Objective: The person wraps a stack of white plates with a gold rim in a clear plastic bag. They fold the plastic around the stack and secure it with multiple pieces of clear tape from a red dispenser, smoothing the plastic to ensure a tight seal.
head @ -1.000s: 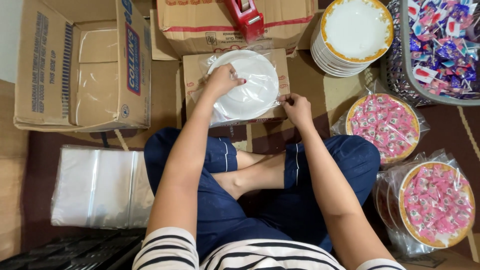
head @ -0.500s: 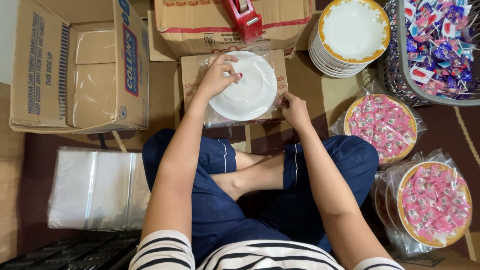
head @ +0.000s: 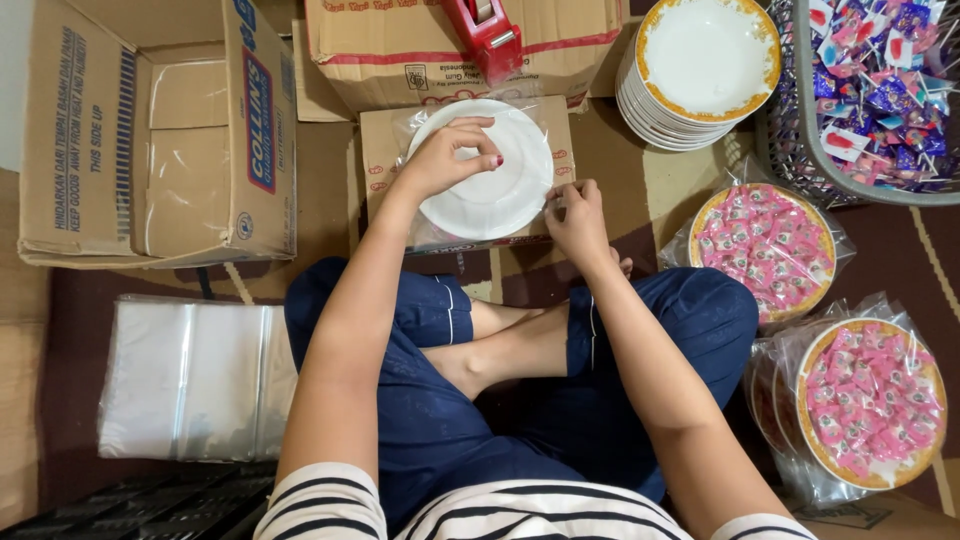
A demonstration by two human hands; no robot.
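A white plate (head: 503,185) inside a clear plastic bag lies upside down on a small flat cardboard box (head: 385,150) in front of my crossed legs. My left hand (head: 445,155) rests on top of the plate, fingers curled and touching the bag. At the plate's right edge, my right hand (head: 575,220) pinches the plastic bag (head: 545,205).
A stack of gold-rimmed white plates (head: 700,70) stands at the back right beside a basket of wrapped sweets (head: 880,80). Two bagged plates of pink sweets (head: 775,245) (head: 870,400) lie right. A red tape dispenser (head: 485,35), an open carton (head: 150,130) and clear bags (head: 190,375) lie left.
My left hand has shifted slightly on the plate, fingers curling more. My right hand stays at the plate's right edge, pinching the bag.
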